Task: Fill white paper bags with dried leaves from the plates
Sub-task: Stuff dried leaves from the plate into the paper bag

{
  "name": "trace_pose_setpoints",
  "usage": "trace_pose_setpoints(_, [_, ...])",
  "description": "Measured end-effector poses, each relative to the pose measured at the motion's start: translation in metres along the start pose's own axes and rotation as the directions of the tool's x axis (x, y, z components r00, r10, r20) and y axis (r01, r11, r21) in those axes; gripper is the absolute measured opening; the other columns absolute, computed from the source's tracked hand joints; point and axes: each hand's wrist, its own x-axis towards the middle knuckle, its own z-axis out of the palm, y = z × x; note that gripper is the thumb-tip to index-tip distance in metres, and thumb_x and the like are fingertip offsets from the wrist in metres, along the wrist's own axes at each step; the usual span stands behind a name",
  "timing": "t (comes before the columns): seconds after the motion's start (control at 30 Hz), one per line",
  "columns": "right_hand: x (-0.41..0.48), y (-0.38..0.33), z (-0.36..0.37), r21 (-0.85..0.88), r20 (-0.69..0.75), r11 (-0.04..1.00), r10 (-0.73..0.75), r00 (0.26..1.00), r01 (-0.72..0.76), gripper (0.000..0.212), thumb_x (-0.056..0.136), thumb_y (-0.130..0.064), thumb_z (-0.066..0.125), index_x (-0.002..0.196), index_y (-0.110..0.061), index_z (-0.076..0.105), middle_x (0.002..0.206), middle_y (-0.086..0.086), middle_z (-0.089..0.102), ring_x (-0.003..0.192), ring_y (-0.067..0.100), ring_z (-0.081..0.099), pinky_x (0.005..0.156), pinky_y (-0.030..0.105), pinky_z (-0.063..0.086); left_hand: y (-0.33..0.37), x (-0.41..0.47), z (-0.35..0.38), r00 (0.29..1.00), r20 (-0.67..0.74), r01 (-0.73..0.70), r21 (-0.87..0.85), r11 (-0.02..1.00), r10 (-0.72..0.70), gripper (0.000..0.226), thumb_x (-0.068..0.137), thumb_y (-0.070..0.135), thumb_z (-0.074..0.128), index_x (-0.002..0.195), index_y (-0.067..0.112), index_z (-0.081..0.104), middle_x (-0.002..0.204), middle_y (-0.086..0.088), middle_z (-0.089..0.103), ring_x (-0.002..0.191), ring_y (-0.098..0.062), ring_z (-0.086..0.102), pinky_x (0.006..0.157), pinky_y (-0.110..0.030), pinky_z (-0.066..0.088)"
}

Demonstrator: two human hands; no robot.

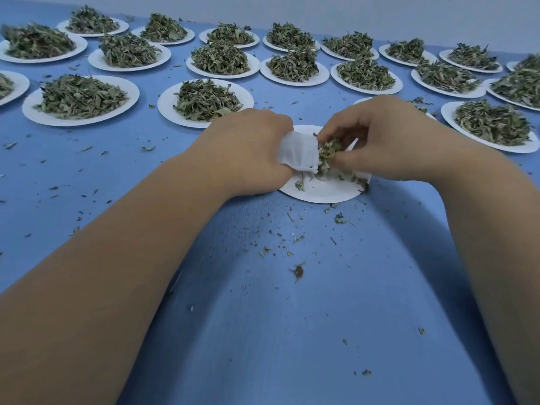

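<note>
Your left hand (248, 147) grips a white paper bag (298, 153); your right hand (380, 141) pinches dried leaves (327, 156) at its mouth, over a nearly bare plate (321, 191). Heaped plates (81, 100) fill the blue bench (263, 317). No readable writing.

A small packing workroom: beyond the grip, a blue desk (263, 317) carries rows of white paper plates (80, 118) heaped with dried leaves (204, 97), against a bare pale wall (380, 13).
</note>
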Motion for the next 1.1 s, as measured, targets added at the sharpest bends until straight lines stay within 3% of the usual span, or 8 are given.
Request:
trace_pose_setpoints(0.13, [0.0, -0.003, -0.001, 0.162, -0.037, 0.987, -0.008, 0.999, 0.014, 0.023, 0.082, -0.013, 0.082, 0.096, -0.031, 0.079, 0.078, -0.012, 0.075, 0.071, 0.012, 0.07, 0.055, 0.009, 0.047, -0.001, 0.001, 0.003, 0.999, -0.043, -0.001, -0.005, 1.0, 0.001, 0.027, 0.082, 0.042, 0.062, 0.101, 0.023, 0.057, 0.081, 0.005, 0.055, 0.077, -0.022, 0.053, 0.062, -0.035, 0.044])
trace_pose_setpoints(0.27, [0.0, -0.011, 0.004, 0.264, -0.073, 0.964, 0.043, 0.996, -0.022, 0.024, 0.082, -0.008, 0.08, 0.096, -0.028, 0.08, 0.08, -0.013, 0.077, 0.078, 0.014, 0.074, 0.065, 0.017, 0.058, -0.001, 0.001, 0.007, 0.995, -0.098, 0.003, -0.028, 1.0, -0.006, 0.029, 0.081, 0.046, 0.065, 0.094, 0.023, 0.052, 0.072, 0.006, 0.049, 0.07, -0.021, 0.05, 0.054, -0.031, 0.032])
trace_pose_setpoints(0.4, [0.002, -0.022, 0.01, 0.3, -0.111, 0.953, 0.073, 0.991, -0.037, 0.034, 0.084, -0.003, 0.071, 0.088, -0.036, 0.079, 0.078, -0.006, 0.077, 0.05, 0.007, 0.058, 0.043, 0.02, 0.046, 0.002, 0.0, 0.008, 0.99, -0.141, 0.001, -0.058, 0.998, -0.01, 0.036, 0.081, 0.045, 0.065, 0.106, 0.023, 0.051, 0.078, 0.004, 0.053, 0.076, -0.026, 0.051, 0.057, -0.033, 0.034])
trace_pose_setpoints(0.53, [-0.004, -0.028, 0.003, 0.352, 0.052, 0.935, 0.025, 0.998, -0.041, 0.032, 0.089, -0.016, 0.07, 0.089, -0.047, 0.078, 0.091, 0.0, 0.078, 0.062, 0.018, 0.061, 0.055, 0.02, 0.049, -0.002, 0.001, 0.002, 0.977, -0.187, 0.079, -0.123, 0.989, -0.101, 0.037, 0.08, 0.034, 0.063, 0.115, 0.022, 0.055, 0.09, 0.0, 0.061, 0.083, -0.027, 0.056, 0.063, -0.035, 0.041])
trace_pose_setpoints(0.63, [-0.004, -0.025, 0.003, 0.431, -0.002, 0.902, 0.032, 0.999, -0.029, 0.017, 0.095, -0.02, 0.071, 0.099, -0.035, 0.079, 0.089, -0.006, 0.079, 0.086, 0.015, 0.074, 0.062, 0.01, 0.051, -0.001, 0.001, -0.002, 0.967, -0.203, 0.118, -0.177, 0.977, -0.154, 0.041, 0.08, 0.046, 0.066, 0.113, 0.022, 0.057, 0.093, 0.002, 0.062, 0.085, -0.026, 0.056, 0.067, -0.037, 0.046])
trace_pose_setpoints(0.73, [-0.001, -0.024, 0.008, 0.476, -0.06, 0.879, 0.04, 0.997, -0.007, 0.018, 0.093, -0.01, 0.072, 0.108, -0.019, 0.078, 0.092, -0.004, 0.08, 0.086, 0.008, 0.076, 0.08, 0.022, 0.06, -0.001, -0.001, -0.003, 0.968, -0.195, 0.123, -0.189, 0.974, -0.16, 0.049, 0.076, 0.065, 0.066, 0.099, 0.023, 0.055, 0.084, 0.006, 0.058, 0.075, -0.018, 0.053, 0.059, -0.033, 0.04])
trace_pose_setpoints(0.9, [0.002, -0.022, 0.012, 0.687, -0.09, 0.726, 0.035, 0.995, 0.036, 0.026, 0.087, 0.004, 0.073, 0.112, 0.0, 0.073, 0.094, 0.011, 0.078, 0.084, 0.017, 0.076, 0.075, 0.022, 0.059, 0.0, -0.005, -0.006, 0.971, -0.189, 0.11, -0.179, 0.978, -0.144, 0.045, 0.075, 0.065, 0.067, 0.076, 0.027, 0.045, 0.073, 0.007, 0.052, 0.068, -0.007, 0.048, 0.054, -0.03, 0.033])
trace_pose_setpoints(1.1, [0.003, -0.025, 0.016, 0.608, -0.106, 0.794, 0.053, 0.993, 0.022, 0.014, 0.089, -0.003, 0.076, 0.094, -0.014, 0.068, 0.081, 0.008, 0.078, 0.07, 0.03, 0.065, 0.061, 0.037, 0.054, 0.009, -0.006, -0.002, 0.974, -0.202, 0.054, -0.228, 0.972, -0.101, 0.043, 0.076, 0.06, 0.071, 0.078, 0.025, 0.046, 0.072, 0.006, 0.051, 0.068, -0.011, 0.05, 0.057, -0.032, 0.039])
